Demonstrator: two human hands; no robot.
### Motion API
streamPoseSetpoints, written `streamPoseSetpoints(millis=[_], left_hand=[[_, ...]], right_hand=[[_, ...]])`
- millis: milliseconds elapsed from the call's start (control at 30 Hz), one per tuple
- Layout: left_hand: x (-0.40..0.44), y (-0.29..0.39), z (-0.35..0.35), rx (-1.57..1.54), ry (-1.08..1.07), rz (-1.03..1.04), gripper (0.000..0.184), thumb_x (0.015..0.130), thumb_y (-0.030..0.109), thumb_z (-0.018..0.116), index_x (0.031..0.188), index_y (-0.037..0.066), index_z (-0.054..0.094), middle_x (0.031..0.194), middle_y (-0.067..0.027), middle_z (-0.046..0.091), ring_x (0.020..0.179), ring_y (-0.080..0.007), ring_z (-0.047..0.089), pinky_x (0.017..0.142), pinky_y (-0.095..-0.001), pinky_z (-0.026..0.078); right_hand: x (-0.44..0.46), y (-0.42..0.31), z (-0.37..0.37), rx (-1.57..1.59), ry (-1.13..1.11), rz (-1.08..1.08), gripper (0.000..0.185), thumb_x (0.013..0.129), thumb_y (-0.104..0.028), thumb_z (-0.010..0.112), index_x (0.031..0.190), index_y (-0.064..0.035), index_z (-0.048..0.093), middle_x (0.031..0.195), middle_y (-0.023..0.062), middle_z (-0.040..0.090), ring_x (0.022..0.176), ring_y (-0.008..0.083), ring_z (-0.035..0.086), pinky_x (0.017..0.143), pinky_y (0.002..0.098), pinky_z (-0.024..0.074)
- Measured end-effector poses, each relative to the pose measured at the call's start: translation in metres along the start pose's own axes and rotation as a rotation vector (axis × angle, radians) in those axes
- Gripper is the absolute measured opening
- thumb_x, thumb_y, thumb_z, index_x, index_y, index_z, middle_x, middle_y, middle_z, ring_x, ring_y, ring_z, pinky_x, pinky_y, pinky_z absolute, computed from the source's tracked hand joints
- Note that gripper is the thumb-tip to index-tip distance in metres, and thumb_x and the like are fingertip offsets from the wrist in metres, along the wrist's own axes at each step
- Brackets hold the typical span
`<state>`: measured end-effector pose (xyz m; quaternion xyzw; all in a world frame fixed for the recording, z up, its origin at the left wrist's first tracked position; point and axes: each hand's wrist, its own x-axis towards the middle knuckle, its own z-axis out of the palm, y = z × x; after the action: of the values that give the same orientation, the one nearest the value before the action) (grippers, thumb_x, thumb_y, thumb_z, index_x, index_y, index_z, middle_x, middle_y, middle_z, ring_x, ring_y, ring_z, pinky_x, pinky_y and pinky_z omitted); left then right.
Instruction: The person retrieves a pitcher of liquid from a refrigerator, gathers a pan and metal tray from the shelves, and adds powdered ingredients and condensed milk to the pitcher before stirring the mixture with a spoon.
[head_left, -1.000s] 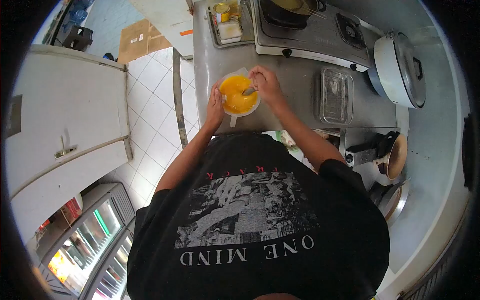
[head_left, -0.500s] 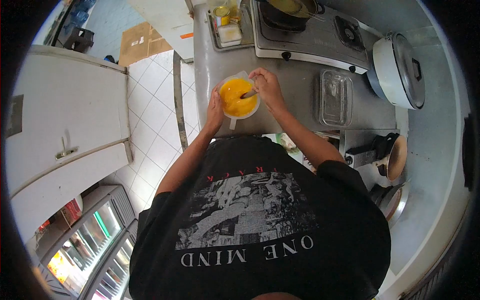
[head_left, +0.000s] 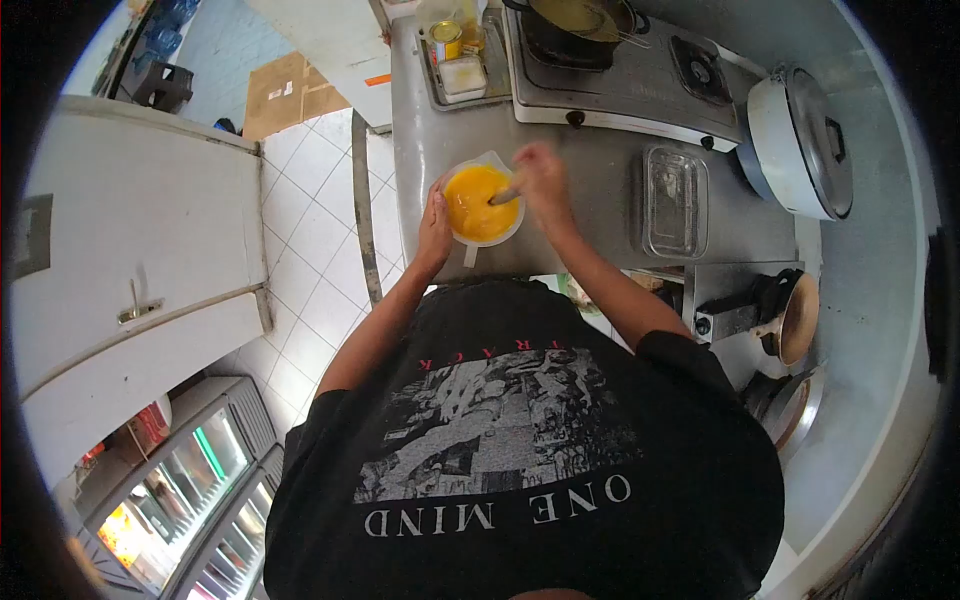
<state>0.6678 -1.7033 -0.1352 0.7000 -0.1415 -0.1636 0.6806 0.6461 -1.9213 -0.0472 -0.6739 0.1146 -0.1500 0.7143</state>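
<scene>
A translucent white plastic jug (head_left: 487, 242) stands on the steel counter, its spout pointing away from me and its handle toward me. Inside is a bright yellow liquid (head_left: 472, 212) that looks like beaten egg. My left hand (head_left: 436, 228) steadies the jug, curved against its left wall. Blurred by motion, my right hand (head_left: 543, 185) is at the jug's right rim, gripping a greyish spoon-like utensil (head_left: 505, 196). The utensil slants down into the yellow liquid, which hides its tip.
On the steel counter (head_left: 590, 185) a clear rectangular dish (head_left: 675, 245) lies to the right. Behind is a gas stove (head_left: 640, 112) with a dark pot (head_left: 570, 45). A tray (head_left: 480, 99) holds a can (head_left: 446, 40) and a white tub (head_left: 462, 76). A large lidded pot (head_left: 785, 150) stands far right.
My right hand has shifted slightly right and down, and the utensil has moved within the yellow liquid. My left hand stays on the jug. The whole view has shifted a little.
</scene>
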Motion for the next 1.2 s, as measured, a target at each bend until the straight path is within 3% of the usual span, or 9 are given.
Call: streamPoseSetpoints(millis=[233, 333, 433, 633, 733, 833, 1033, 1133, 1200], left_hand=[[0.001, 0.003, 0.003, -0.028, 0.004, -0.022, 0.064, 0.112, 0.049, 0.02, 0.153, 0.002, 0.036, 0.15, -0.0177, 0.045, 0.142, -0.0278, 0.043, 0.121, -0.0394, 0.031], [-0.001, 0.003, 0.001, -0.024, -0.01, -0.036, 0.062, 0.113, 0.047, 0.02, 0.153, 0.002, 0.037, 0.15, -0.0177, 0.045, 0.141, -0.0277, 0.043, 0.121, -0.0392, 0.031], [0.003, 0.002, 0.002, 0.01, 0.017, 0.019, 0.06, 0.113, 0.046, 0.024, 0.152, 0.002, 0.039, 0.15, -0.0167, 0.046, 0.141, -0.0271, 0.044, 0.12, -0.0376, 0.031], [0.001, 0.006, 0.002, 0.006, 0.013, -0.002, 0.059, 0.113, 0.045, 0.025, 0.152, 0.002, 0.04, 0.149, -0.0161, 0.047, 0.14, -0.027, 0.044, 0.12, -0.0375, 0.031], [0.0, 0.003, 0.002, 0.011, -0.003, -0.027, 0.063, 0.113, 0.048, 0.021, 0.154, 0.003, 0.035, 0.15, -0.0178, 0.045, 0.142, -0.0279, 0.043, 0.121, -0.0392, 0.031], [0.002, 0.002, 0.001, -0.057, -0.03, -0.022, 0.064, 0.113, 0.049, 0.021, 0.154, 0.003, 0.035, 0.15, -0.0176, 0.045, 0.142, -0.0278, 0.043, 0.121, -0.0395, 0.03], [0.001, 0.001, 0.003, -0.01, 0.001, 0.01, 0.063, 0.113, 0.048, 0.021, 0.153, 0.002, 0.037, 0.15, -0.017, 0.045, 0.141, -0.0276, 0.043, 0.121, -0.0384, 0.03], [0.0, 0.01, 0.004, -0.025, -0.004, 0.008, 0.061, 0.113, 0.046, 0.021, 0.152, 0.002, 0.038, 0.149, -0.017, 0.046, 0.141, -0.0273, 0.044, 0.121, -0.0379, 0.03], [-0.003, 0.011, 0.006, -0.021, 0.001, -0.003, 0.061, 0.113, 0.046, 0.02, 0.152, 0.003, 0.038, 0.149, -0.0169, 0.046, 0.141, -0.0271, 0.043, 0.121, -0.038, 0.03]], right_hand=[[-0.007, 0.01, 0.009, 0.051, 0.297, -0.013, 0.014, 0.095, -0.004, 0.05, 0.089, -0.0081, 0.061, 0.075, -0.0018, 0.056, 0.062, 0.0062, 0.05, 0.059, 0.0237, 0.0456], [0.005, -0.008, -0.004, -0.02, -0.24, 0.271, 0.014, 0.095, -0.004, 0.051, 0.086, -0.0092, 0.06, 0.074, -0.0013, 0.057, 0.063, 0.0063, 0.051, 0.059, 0.0239, 0.0457], [0.019, -0.058, -0.014, 0.008, 0.229, -0.167, 0.017, 0.094, -0.003, 0.05, 0.082, -0.0106, 0.058, 0.071, -0.0019, 0.054, 0.063, 0.0064, 0.051, 0.059, 0.025, 0.0465], [0.009, -0.021, 0.006, -0.063, -0.034, 0.077, 0.02, 0.093, 0.003, 0.046, 0.079, -0.0083, 0.056, 0.066, -0.0028, 0.049, 0.057, 0.0069, 0.044, 0.057, 0.0266, 0.0439], [0.014, -0.026, 0.008, 0.212, 0.568, -0.252, 0.024, 0.093, 0.002, 0.044, 0.075, -0.0093, 0.054, 0.066, -0.0025, 0.049, 0.057, 0.0076, 0.045, 0.056, 0.0266, 0.0423], [-0.004, -0.007, 0.012, -0.225, -0.058, 0.097, 0.027, 0.095, 0.002, 0.041, 0.074, -0.011, 0.052, 0.067, -0.0025, 0.048, 0.058, 0.0081, 0.044, 0.057, 0.0265, 0.0427], [0.001, 0.015, 0.01, 0.153, 0.579, -0.157, 0.026, 0.094, 0.003, 0.041, 0.074, -0.0111, 0.051, 0.064, -0.0025, 0.047, 0.057, 0.009, 0.044, 0.059, 0.0265, 0.0446], [0.002, -0.002, -0.001, 0.009, -0.042, 0.22, 0.027, 0.094, 0.003, 0.04, 0.074, -0.0113, 0.051, 0.064, -0.0023, 0.05, 0.059, 0.0086, 0.049, 0.06, 0.0266, 0.0468], [0.009, -0.044, -0.015, 0.063, 0.148, -0.054, 0.027, 0.095, 0.002, 0.039, 0.075, -0.0116, 0.051, 0.064, -0.0025, 0.049, 0.058, 0.0081, 0.048, 0.06, 0.0264, 0.0467]])
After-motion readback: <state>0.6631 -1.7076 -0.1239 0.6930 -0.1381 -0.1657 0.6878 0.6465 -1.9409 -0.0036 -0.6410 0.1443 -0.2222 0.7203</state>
